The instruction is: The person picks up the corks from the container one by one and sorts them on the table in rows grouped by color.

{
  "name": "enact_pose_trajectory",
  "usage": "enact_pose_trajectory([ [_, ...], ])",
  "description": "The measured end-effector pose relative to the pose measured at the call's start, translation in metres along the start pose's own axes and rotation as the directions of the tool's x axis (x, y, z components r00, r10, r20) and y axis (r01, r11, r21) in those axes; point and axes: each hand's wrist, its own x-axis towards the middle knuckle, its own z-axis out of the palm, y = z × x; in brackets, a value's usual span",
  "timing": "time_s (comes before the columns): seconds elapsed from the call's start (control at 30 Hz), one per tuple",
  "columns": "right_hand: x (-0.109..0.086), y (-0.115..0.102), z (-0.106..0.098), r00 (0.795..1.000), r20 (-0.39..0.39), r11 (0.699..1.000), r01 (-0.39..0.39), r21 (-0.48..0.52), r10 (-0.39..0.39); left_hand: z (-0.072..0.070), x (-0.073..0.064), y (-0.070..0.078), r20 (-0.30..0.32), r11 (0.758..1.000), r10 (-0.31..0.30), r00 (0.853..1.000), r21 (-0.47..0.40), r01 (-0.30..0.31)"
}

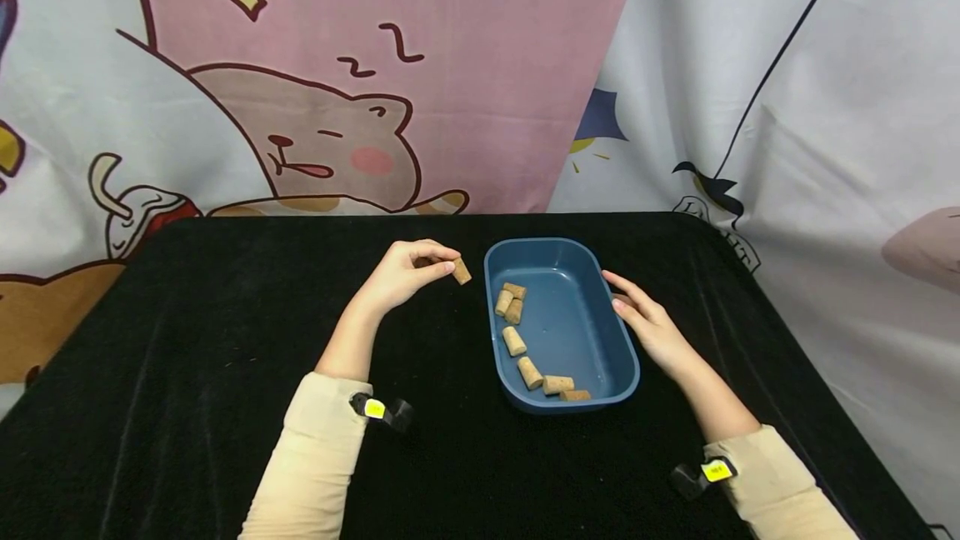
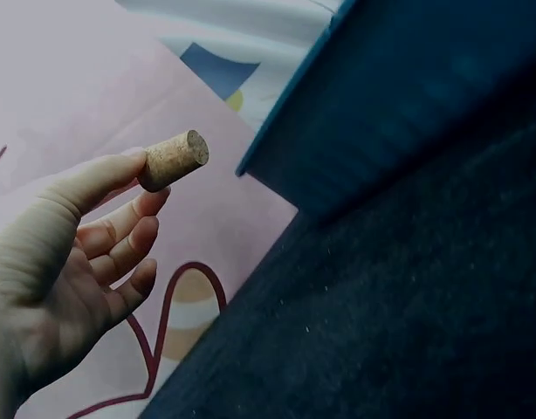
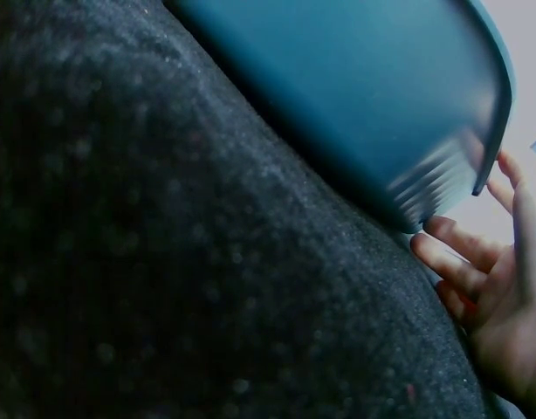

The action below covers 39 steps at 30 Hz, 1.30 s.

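Observation:
My left hand (image 1: 411,273) pinches a cork (image 1: 461,271) between thumb and fingertips, left of the blue basin (image 1: 573,250). In the left wrist view the same cork (image 2: 175,161) points its end toward the basin's outer wall (image 2: 373,113). Inside the basin several corks lie along its left side and near end, among them a pale cork (image 1: 513,341) and a darker cork (image 1: 575,396). My right hand (image 1: 651,325) is at the basin's right side, its fingers extended at the rim. The right wrist view shows those fingertips (image 3: 444,229) close by the ridged wall (image 3: 434,188).
A black cloth (image 1: 225,357) covers the table under the basin. Behind the far edge hangs a printed curtain (image 1: 487,90) with a cartoon bear. Each sleeve carries a small black camera, the left camera (image 1: 397,414) and the right camera (image 1: 688,480).

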Motion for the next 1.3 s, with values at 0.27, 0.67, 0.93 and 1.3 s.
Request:
enact_pose_trajectory([
  [0.27,-0.001,-0.003,0.001,1.000,-0.002,1.000,-0.021,-0.021,0.021,-0.003,-0.004,-0.020,0.002,0.996,-0.090,0.996,-0.001,0.090],
  [0.67,0.000,-0.003,0.001,1.000,-0.001,0.999,-0.021,-0.029,0.021,-0.002,-0.009,-0.039,0.043,0.985,-0.174,0.984,0.020,0.173],
  [0.93,0.000,-0.002,-0.001,1.000,0.011,1.000,0.019,-0.007,-0.019,-0.002,-0.011,-0.031,0.105,0.983,-0.182,0.978,0.041,0.179],
  [1.3,-0.001,-0.001,-0.001,1.000,0.010,1.000,0.007,-0.011,-0.007,-0.001,-0.012,-0.026,0.202,0.976,-0.218,0.955,0.076,0.206],
])
